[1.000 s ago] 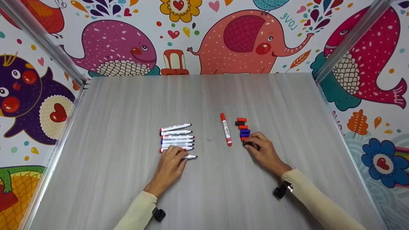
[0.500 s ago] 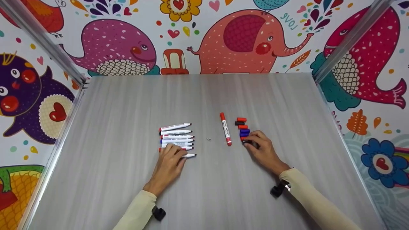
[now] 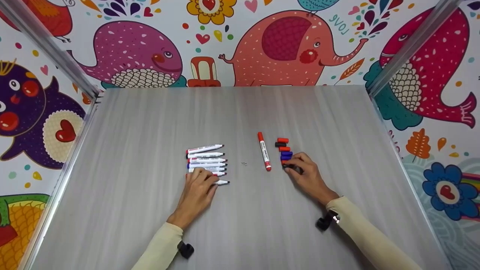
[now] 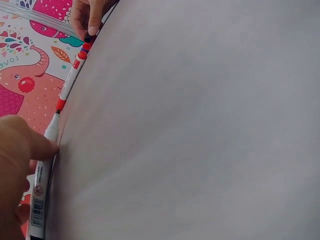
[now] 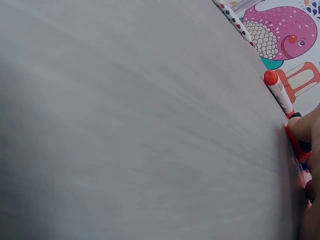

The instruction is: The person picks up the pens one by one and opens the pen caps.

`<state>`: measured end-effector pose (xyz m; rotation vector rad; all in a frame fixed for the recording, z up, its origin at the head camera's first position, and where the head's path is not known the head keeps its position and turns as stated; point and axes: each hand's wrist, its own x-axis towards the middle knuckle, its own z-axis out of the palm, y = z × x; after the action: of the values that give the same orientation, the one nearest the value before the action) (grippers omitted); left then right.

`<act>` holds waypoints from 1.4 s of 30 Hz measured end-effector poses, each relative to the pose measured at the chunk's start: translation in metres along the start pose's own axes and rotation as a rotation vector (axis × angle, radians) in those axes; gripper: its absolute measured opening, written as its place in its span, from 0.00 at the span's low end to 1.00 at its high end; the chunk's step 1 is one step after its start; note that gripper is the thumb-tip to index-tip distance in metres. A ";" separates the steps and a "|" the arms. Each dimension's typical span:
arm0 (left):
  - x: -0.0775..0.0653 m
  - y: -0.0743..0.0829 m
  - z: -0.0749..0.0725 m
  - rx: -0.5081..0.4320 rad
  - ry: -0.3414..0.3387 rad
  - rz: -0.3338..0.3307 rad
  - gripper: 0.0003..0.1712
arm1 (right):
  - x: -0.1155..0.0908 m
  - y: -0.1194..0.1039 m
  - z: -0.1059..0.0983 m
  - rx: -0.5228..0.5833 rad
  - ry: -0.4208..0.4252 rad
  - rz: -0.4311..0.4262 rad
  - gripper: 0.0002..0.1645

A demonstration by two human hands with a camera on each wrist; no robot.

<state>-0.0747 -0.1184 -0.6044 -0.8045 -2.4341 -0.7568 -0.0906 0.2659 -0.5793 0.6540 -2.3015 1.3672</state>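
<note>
My left hand (image 3: 198,191) pinches an uncapped whiteboard marker (image 4: 41,195) with a white barrel and a black end. Its dark tip points right. This marker lies at the near end of a row of uncapped markers (image 3: 206,155), their tips also facing right; the hand hides part of the nearest ones. My right hand (image 3: 308,176) pinches a black marker cap (image 3: 296,168) between thumb and fingers. That cap is at the near end of a column of loose red, black and blue caps (image 3: 284,149), right beside a red one.
Between row and column lies a capped red marker (image 3: 264,152), lengthwise. Small dark marks (image 3: 244,163) show on the grey table (image 3: 240,225) left of it. Printed cartoon walls (image 3: 210,45) and metal posts (image 3: 412,48) border the table at the back and sides.
My left hand has nudged its marker slightly away from me, closer to the row. My right hand has shifted the black cap a little closer to the column of caps.
</note>
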 end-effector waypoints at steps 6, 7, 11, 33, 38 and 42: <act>-0.001 0.000 0.000 -0.002 -0.005 -0.011 0.10 | -0.001 0.001 0.000 -0.016 -0.005 0.022 0.17; -0.001 -0.001 0.000 -0.002 -0.006 -0.014 0.10 | -0.001 0.001 0.000 -0.018 -0.006 0.025 0.17; -0.001 -0.001 0.001 -0.003 -0.002 -0.024 0.10 | -0.002 0.002 0.000 -0.021 -0.009 0.035 0.17; 0.001 0.001 0.001 0.022 -0.003 -0.065 0.12 | -0.005 0.006 0.001 -0.023 -0.017 0.114 0.16; 0.000 0.001 0.001 0.018 -0.002 -0.073 0.12 | -0.011 0.028 0.004 -0.027 -0.015 0.109 0.17; -0.001 0.001 0.001 0.014 -0.004 -0.069 0.12 | -0.014 0.036 0.002 -0.011 -0.025 0.107 0.18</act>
<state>-0.0740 -0.1175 -0.6051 -0.7208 -2.4787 -0.7631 -0.1002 0.2817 -0.6136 0.5548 -2.3932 1.4006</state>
